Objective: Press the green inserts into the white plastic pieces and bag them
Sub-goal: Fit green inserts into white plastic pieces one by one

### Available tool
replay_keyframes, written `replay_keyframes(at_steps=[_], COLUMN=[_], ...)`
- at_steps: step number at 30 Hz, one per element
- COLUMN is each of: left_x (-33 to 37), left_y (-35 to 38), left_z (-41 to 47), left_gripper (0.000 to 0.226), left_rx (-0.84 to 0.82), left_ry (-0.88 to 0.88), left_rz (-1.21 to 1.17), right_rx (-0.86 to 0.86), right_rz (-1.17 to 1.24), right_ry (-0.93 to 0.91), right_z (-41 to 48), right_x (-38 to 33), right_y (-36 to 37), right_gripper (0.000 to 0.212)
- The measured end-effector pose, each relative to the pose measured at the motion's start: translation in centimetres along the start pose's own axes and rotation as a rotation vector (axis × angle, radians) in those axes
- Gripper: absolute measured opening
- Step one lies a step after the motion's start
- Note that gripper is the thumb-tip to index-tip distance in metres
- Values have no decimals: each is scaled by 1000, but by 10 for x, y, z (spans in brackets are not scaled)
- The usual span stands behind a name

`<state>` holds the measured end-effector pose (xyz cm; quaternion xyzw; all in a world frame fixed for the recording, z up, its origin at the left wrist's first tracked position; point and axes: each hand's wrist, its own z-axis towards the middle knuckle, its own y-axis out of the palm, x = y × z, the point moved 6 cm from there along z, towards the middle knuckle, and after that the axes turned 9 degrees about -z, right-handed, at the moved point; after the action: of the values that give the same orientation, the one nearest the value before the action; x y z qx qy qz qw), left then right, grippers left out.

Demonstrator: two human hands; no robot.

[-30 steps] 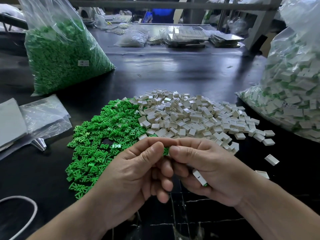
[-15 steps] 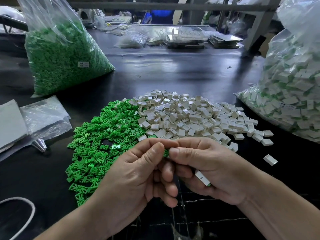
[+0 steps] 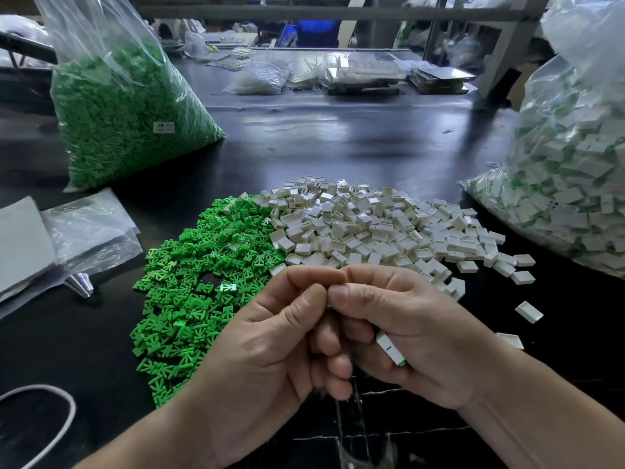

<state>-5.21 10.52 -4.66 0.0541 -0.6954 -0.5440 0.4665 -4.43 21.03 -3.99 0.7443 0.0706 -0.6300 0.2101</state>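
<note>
Left hand [image 3: 270, 336]: pinches a part [image 3: 327, 293] I can barely see.
Right hand [image 3: 416, 333]: pinches it too; white piece [image 3: 389, 347] in palm.

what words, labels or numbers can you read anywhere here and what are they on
No text here is legible.
White sticker on the bag of green inserts: carries print, but too small and blurred to read.
</note>
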Motion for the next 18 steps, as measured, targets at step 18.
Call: replay_keyframes(at_steps=[18], left_x=[39], left_y=[-12], left_z=[-13], left_gripper=[67], left_rx=[491], left_ry=[503], left_rz=[942], right_rx=[31], right_rz=[-400], right_ry=[-46], right_z=[0], right_x=[-2], right_y=[8], right_gripper=[15])
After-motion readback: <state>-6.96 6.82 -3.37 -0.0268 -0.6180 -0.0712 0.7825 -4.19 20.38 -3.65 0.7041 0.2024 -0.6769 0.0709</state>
